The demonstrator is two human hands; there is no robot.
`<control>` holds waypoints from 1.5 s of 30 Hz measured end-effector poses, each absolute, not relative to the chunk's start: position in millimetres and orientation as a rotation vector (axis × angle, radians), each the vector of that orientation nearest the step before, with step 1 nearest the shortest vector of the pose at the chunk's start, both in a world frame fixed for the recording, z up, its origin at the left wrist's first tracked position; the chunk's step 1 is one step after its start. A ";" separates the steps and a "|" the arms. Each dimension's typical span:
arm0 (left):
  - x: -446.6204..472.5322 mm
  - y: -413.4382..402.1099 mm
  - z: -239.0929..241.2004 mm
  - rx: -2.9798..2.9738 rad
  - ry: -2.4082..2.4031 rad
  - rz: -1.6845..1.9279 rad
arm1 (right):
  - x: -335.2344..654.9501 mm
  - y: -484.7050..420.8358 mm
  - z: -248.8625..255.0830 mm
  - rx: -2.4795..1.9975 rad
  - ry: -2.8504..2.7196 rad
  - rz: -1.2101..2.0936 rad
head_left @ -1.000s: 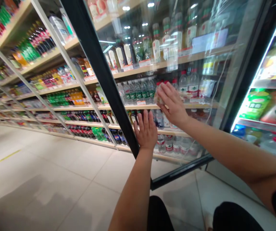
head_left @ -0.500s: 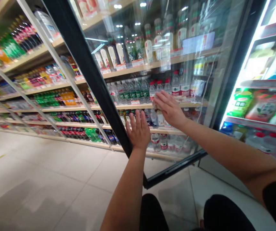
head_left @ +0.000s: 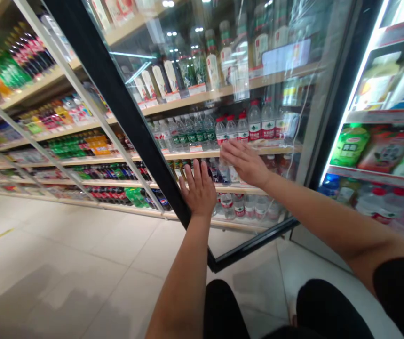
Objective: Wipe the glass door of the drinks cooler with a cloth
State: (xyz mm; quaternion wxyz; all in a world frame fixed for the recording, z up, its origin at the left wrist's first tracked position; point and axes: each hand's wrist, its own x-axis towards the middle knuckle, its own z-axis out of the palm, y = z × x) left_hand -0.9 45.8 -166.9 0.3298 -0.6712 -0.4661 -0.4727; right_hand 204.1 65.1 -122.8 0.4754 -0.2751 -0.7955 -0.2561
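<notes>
A tall glass fridge door [head_left: 279,197] with a black frame [head_left: 117,99] stands swung open in front of me. My left hand [head_left: 199,190] lies flat on the glass beside the frame's edge, fingers spread. My right hand [head_left: 244,161] presses flat on the glass a little higher and to the right, fingers apart. Neither hand holds anything. Through the glass I see shelves of water bottles [head_left: 243,127] with red caps and taller bottles above.
Long open shelves of soft drink bottles [head_left: 78,143] run along the left aisle over a pale tiled floor [head_left: 64,263]. The lit fridge interior [head_left: 381,150] with green and red packs is at the right. My dark-clad knees [head_left: 328,310] are at the bottom.
Both hands slid left and slightly down on the glass as the door and view shifted left. Red-capped bottles that the right hand covered now show.
</notes>
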 end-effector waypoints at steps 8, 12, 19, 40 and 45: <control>-1.0 45.2 -165.1 -1.801 -1.258 -1.228 | 188.4 64.1 -135.8 -0.702 -1.714 -0.630; -2.7 47.8 -167.7 -1.819 -1.283 -1.241 | 165.3 53.5 -143.9 -0.806 -1.753 -0.459; -20.1 55.3 -175.9 -1.818 -0.909 -1.188 | 121.4 18.2 -123.6 -0.753 -1.824 -0.008; -14.1 12.8 -127.8 -1.632 -0.810 -1.073 | 193.5 88.3 -122.3 -1.096 -1.588 -0.914; -6.8 25.1 -112.3 -1.577 -0.905 -1.200 | 192.4 88.7 -122.3 -1.070 -1.565 -0.936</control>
